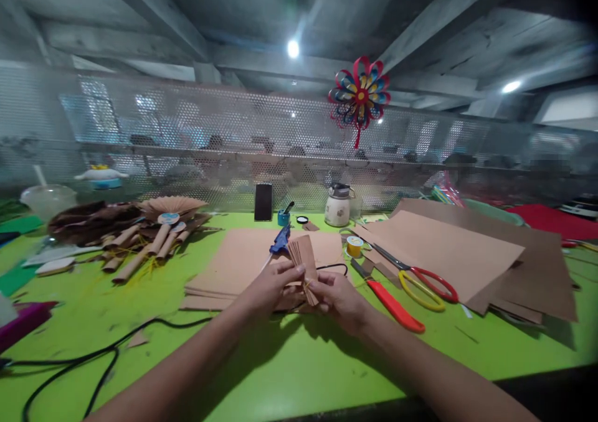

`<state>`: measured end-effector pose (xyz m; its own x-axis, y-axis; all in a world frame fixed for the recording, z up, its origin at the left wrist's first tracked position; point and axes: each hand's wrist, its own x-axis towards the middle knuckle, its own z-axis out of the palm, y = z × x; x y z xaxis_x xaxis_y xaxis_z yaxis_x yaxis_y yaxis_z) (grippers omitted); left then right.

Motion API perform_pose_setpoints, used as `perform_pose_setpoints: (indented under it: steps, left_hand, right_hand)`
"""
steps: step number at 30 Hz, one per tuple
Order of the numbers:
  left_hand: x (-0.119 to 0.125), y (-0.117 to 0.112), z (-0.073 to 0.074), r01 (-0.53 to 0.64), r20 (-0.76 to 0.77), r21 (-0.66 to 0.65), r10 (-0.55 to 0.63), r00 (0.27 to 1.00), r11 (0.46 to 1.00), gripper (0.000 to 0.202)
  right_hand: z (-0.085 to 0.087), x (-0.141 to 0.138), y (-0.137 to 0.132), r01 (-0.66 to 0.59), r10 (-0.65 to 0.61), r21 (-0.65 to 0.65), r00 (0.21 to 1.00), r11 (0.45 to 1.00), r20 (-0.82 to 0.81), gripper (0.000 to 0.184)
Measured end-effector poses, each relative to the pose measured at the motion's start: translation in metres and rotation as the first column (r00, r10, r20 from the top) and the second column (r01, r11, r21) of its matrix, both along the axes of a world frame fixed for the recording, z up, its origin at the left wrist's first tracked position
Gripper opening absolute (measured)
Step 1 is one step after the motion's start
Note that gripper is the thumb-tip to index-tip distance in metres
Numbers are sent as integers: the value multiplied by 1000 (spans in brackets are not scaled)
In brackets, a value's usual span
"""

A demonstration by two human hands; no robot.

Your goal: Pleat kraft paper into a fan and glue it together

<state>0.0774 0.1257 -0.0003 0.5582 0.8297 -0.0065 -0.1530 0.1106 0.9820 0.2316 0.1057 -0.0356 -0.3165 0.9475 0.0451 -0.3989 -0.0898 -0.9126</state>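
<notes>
At the left edge of the frame, a purple object (28,323), cut off by the border, lies near a black cable (112,346) looping over the green table (261,388). Above, at mid-left, brown paper fans (175,209) with rolled handles lie heaped beside a dark brown bundle (93,223). In the centre, a stack of brown sheets (224,263) lies beneath the hands, and a blue tool (280,240), probably a glue gun, stands just behind them. Farther back are a black phone (263,202), upright, and a white jug (337,206). Right of centre lie a yellow spool (354,246), a red-handled cutter (393,304) and scissors (423,280), beside large brown sheets (448,238).

The left forearm covers part of the cable; both forearms leave at the lower border. Shapes behind the perforated screen (224,117) are blurred.

The pleated paper (304,253) is at the centre, raised and slightly tilted. The left hand (284,281), reaching inward, clamps its left side between thumb and fingers. The right hand (340,294) pinches its lower right part, the remaining fingers curled and partly concealed.
</notes>
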Motion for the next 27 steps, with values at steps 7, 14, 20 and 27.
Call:
perform_pose_setpoints:
  steps: [7, 14, 20, 27]
  left_hand:
    - [7, 6, -16, 5, 43, -104, 0, 999, 995, 31]
    - [0, 3, -21, -104, -5, -137, 104, 995, 985, 30]
    - [-8, 9, -21, -171, 4, -143, 173, 985, 975, 28]
    - [-10, 21, -31, -221, -126, 16, 222, 967, 975, 33]
  right_hand:
    - [-6, -5, 3, 41, -42, 27, 998, 999, 36, 30]
    - [-8, -8, 0, -26, 13, 48, 965, 998, 262, 33]
    - [-6, -4, -5, -79, 38, 69, 885, 994, 464, 31]
    - [11, 5, -15, -166, -383, 614, 650, 771, 656, 20]
